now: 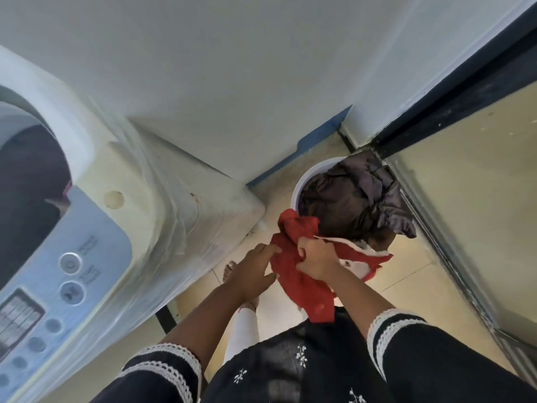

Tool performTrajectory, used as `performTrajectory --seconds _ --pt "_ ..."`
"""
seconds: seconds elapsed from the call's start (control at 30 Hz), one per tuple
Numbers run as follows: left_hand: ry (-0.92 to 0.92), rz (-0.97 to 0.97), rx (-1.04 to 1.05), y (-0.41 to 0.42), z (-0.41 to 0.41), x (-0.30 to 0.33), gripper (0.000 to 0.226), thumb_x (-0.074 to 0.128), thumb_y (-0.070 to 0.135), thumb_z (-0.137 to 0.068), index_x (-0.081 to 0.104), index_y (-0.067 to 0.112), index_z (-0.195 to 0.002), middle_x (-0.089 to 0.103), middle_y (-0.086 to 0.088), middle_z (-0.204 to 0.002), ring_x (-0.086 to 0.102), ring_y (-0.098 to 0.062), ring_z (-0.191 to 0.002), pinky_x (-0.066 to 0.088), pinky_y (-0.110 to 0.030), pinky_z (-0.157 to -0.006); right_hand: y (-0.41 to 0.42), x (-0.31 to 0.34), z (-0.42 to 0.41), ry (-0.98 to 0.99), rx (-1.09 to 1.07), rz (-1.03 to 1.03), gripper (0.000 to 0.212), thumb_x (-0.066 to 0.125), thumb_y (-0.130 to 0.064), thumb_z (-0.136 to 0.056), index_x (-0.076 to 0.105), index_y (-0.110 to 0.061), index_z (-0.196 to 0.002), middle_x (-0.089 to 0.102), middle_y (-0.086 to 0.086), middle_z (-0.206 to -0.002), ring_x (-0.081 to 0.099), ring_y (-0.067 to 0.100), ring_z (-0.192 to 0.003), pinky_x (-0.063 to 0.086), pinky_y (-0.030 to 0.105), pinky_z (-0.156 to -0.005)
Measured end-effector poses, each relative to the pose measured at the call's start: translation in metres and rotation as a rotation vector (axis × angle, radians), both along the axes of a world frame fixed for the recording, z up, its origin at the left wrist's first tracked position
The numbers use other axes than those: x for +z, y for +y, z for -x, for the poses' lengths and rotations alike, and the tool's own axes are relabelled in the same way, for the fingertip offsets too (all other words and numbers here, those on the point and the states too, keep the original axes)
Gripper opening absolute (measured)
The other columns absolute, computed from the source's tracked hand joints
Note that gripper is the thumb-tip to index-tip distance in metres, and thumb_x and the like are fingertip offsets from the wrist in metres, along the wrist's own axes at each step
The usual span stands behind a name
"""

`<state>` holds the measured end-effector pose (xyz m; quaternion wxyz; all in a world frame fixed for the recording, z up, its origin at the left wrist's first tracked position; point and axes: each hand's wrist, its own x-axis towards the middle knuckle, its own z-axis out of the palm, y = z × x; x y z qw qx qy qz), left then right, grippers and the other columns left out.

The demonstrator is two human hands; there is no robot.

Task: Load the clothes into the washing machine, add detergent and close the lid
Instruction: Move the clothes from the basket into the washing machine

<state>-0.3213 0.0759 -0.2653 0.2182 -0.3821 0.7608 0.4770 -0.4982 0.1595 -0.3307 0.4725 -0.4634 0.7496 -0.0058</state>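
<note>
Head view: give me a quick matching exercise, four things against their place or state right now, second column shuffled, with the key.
Things:
1. red garment
2. dark clothes
3. washing machine
4. left hand

States:
A. piled in the white bucket on the floor
B. lid open, drum showing, at the left
C. gripped by the right hand, partly hanging below the bucket
D. fingers spread, touching the red cloth's edge

Pairs: 1-C, 2-A, 3-B, 4-D
</note>
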Motion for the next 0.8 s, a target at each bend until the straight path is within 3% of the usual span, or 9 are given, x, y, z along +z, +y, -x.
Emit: performTrajectory --seconds 0.1,0.2,0.3,0.43,0.57,0.63,0.7,0.73,0.8 --pt "0.017 -0.102 0.028 -0.003 0.001 0.037 0.109 0.086 0.033 -0.071 0.017 0.032 -0.155 0.026 -0.008 -0.151 0.033 -0.025 -0.137 0.037 -0.038 -0.111 0.006 0.062 -0.012 -0.247 -0.328 0.264 0.027 0.066 -0.003 -0.065 0.047 -0.019 -0.073 0.046 -0.01 -0.059 0.042 0.004 -0.052 0.032 0.029 -0.057" --pt "0.007 -0.05 -0.076 -0.002 -0.001 0.074 0.128 0.092 0.041 -0.061 0.006 0.039 -0.155 -0.004 -0.011 -0.162 0.005 -0.032 -0.15 0.028 -0.052 -0.118 0.005 0.126 -0.013 -0.473 -0.58 0.436 0.031 0.06 0.002 -0.063 0.04 -0.021 -0.065 0.039 -0.006 -0.062 0.035 0.007 -0.057 0.03 0.027 -0.057" --pt "0.049 0.068 -0.085 -0.002 -0.002 0.116 0.115 0.089 0.033 -0.062 0.017 0.038 -0.152 -0.009 -0.008 -0.163 0.005 -0.031 -0.151 0.035 -0.05 -0.114 0.007 0.188 0.004 -0.842 -0.882 0.485 0.035 0.052 0.005 -0.05 0.037 -0.025 -0.06 0.036 -0.007 -0.061 0.033 0.006 -0.055 0.029 0.02 -0.049" --pt "0.312 0.275 -0.093 -0.003 0.003 0.175 0.063 0.066 0.027 -0.07 0.047 0.024 -0.131 0.039 0.002 -0.145 0.045 -0.021 -0.128 0.051 -0.037 -0.093 0.019 0.248 0.022 -1.232 -0.99 0.42 0.03 0.058 -0.001 -0.048 0.049 -0.019 -0.07 0.043 0.002 -0.065 0.041 0.012 -0.057 0.034 0.028 -0.052" --pt "0.297 0.434 0.045 -0.013 0.004 0.221 0.036 0.051 0.022 -0.071 0.045 0.014 -0.105 0.063 -0.004 -0.096 0.061 -0.031 -0.087 0.05 -0.043 -0.07 0.024 0.292 0.026 -0.772 -0.811 0.483 0.019 0.067 -0.011 -0.073 0.064 -0.023 -0.088 0.062 0.0 -0.077 0.059 0.012 -0.068 0.048 0.029 -0.067" --pt "0.309 0.566 0.062 -0.022 0.0 0.238 0.031 0.056 0.018 -0.079 0.046 0.011 -0.108 0.063 -0.007 -0.098 0.061 -0.035 -0.086 0.048 -0.043 -0.066 0.024 0.307 0.021 -0.458 -0.708 0.554 0.02 0.074 -0.017 -0.082 0.068 -0.03 -0.096 0.066 -0.002 -0.095 0.064 0.01 -0.084 0.051 0.033 -0.083" --pt "0.352 0.7 0.056 -0.029 -0.005 0.253 0.032 0.058 0.02 -0.083 0.049 0.01 -0.113 0.061 -0.007 -0.107 0.061 -0.038 -0.087 0.048 -0.045 -0.066 0.021 0.325 0.006 -0.17 -0.767 0.687 0.034 0.078 -0.019 -0.083 0.065 -0.04 -0.106 0.054 -0.008 -0.115 0.059 -0.01 -0.098 0.048 0.015 -0.091" --pt "0.387 0.737 0.085 -0.032 -0.008 0.263 0.032 0.057 0.02 -0.083 0.05 0.01 -0.113 0.06 -0.007 -0.109 0.062 -0.04 -0.085 0.049 -0.047 -0.065 0.018 0.339 -0.007 -0.085 -0.837 0.775 0.039 0.078 -0.026 -0.082 0.06 -0.043 -0.112 0.047 -0.012 -0.119 0.053 -0.017 -0.102 0.045 0.005 -0.087" --pt "0.477 0.773 0.186 -0.037 -0.014 0.279 0.031 0.054 0.019 -0.082 0.051 0.011 -0.111 0.06 -0.006 -0.11 0.063 -0.041 -0.079 0.05 -0.047 -0.062 0.012 0.362 -0.038 -0.132 -0.962 0.898 0.047 0.074 -0.05 -0.08 0.051 -0.048 -0.122 0.044 -0.019 -0.125 0.05 -0.016 -0.111 0.046 0.007 -0.085"
